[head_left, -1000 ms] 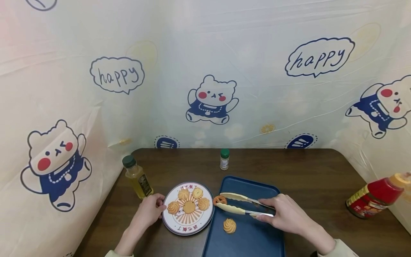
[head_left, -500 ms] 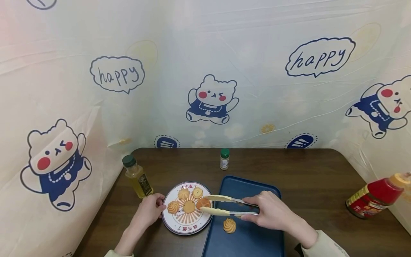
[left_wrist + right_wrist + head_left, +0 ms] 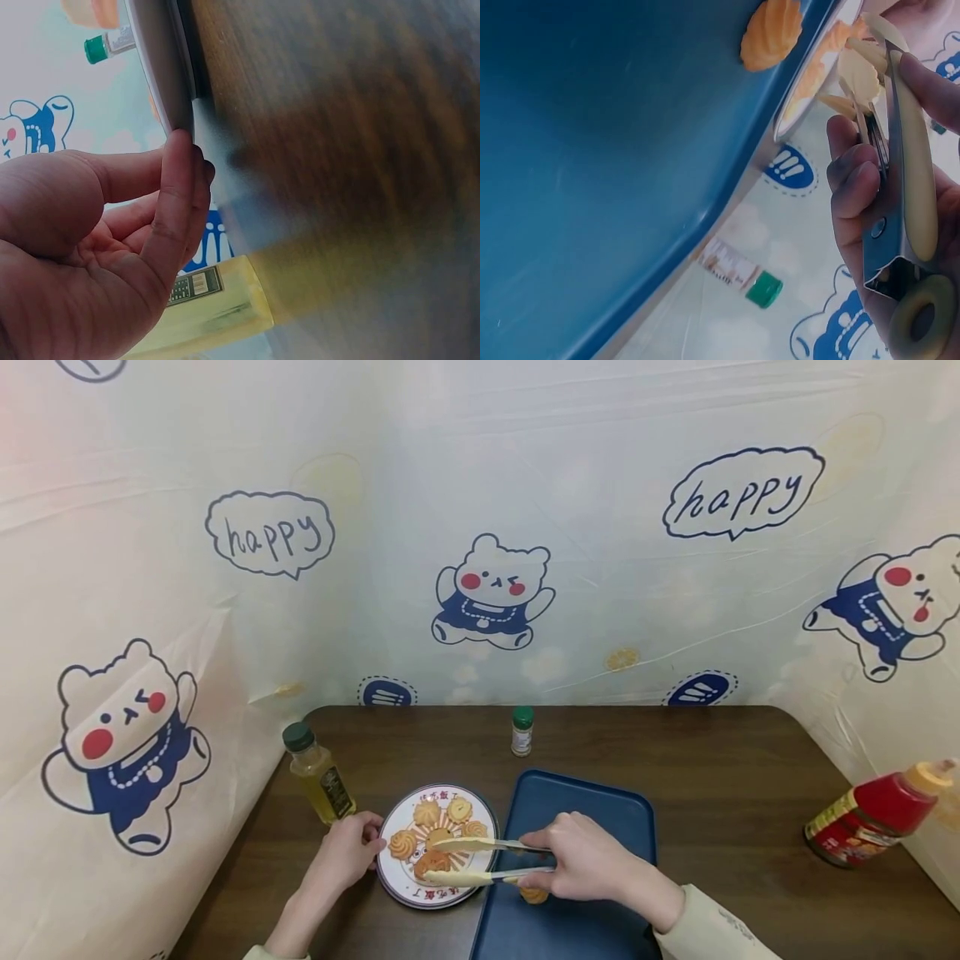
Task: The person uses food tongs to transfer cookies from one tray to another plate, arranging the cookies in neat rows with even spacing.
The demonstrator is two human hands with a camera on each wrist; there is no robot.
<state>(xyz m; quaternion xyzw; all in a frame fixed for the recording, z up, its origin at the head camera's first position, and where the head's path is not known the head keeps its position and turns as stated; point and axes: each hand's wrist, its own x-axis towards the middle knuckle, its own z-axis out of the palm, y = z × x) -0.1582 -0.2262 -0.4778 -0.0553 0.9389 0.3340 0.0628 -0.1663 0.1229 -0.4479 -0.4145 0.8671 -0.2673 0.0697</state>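
My left hand pinches the left rim of a round white plate between thumb and fingers. Several butter cookies lie on the plate. In my right hand I grip metal tongs with cream-coloured tips. Their tips stand around a brown pretzel at the plate's lower left; whether it touches the plate I cannot tell. One swirled cookie lies on the blue tray, partly hidden by my right hand in the head view.
An oil bottle with a green cap stands behind my left hand. Behind the tray is a small green-capped seasoning jar. A red sauce bottle is at the right. A printed curtain surrounds the table.
My right hand has moved left with the tongs, carrying the pretzel from the tray's left edge across to the plate's lower left. The left hand has stayed at the rim.
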